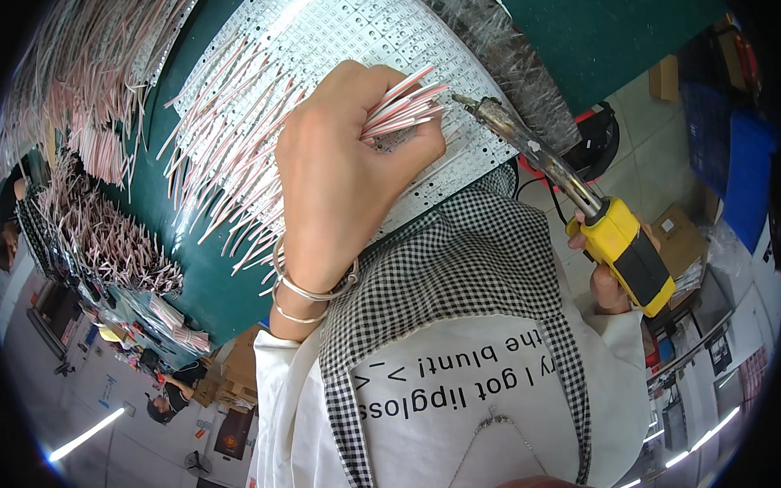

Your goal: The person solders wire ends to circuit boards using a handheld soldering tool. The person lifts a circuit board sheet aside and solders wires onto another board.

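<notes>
The left hand is curled around a bunch of wires over white circuit boards on the tabletop; the right hand grips a soldering iron (yellow-handled, tip near those wires).

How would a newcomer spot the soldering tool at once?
Start at the pale perforated board under the left hand. Off its right edge, the right hand holds the soldering tool, metal barrel angled toward the wire bundle. No neighbour has its bright yellow-and-black handle.
</notes>
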Tool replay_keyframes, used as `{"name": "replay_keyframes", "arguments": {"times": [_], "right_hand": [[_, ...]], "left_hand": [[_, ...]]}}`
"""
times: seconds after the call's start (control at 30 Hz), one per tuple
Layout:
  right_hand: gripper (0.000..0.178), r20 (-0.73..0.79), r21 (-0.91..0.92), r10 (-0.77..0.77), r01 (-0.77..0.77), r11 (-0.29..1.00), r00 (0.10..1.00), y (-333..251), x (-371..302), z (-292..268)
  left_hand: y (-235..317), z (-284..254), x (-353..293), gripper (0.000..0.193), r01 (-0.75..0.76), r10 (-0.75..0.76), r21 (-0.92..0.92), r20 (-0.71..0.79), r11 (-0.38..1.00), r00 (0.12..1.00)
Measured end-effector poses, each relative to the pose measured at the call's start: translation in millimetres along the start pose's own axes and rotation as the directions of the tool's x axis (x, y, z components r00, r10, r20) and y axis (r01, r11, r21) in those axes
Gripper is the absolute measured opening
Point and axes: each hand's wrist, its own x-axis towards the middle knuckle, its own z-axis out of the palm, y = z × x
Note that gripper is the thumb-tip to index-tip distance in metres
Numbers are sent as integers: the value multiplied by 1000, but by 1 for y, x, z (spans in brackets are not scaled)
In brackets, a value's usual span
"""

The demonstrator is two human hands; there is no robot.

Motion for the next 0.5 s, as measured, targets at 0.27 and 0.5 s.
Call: {"name": "replay_keyframes", "arguments": {"times": [0.27,0.5], "right_hand": [[75,170,-84,-15,30,996,985,5,-5,-13],[68,220,-132,-7,37,991,976,-5,8,-9]], "left_hand": [[6,6,-6,22,39,-36,115,-32,993,999],[1,9,-6,22,36,-31,110,-44,993,999]]}}
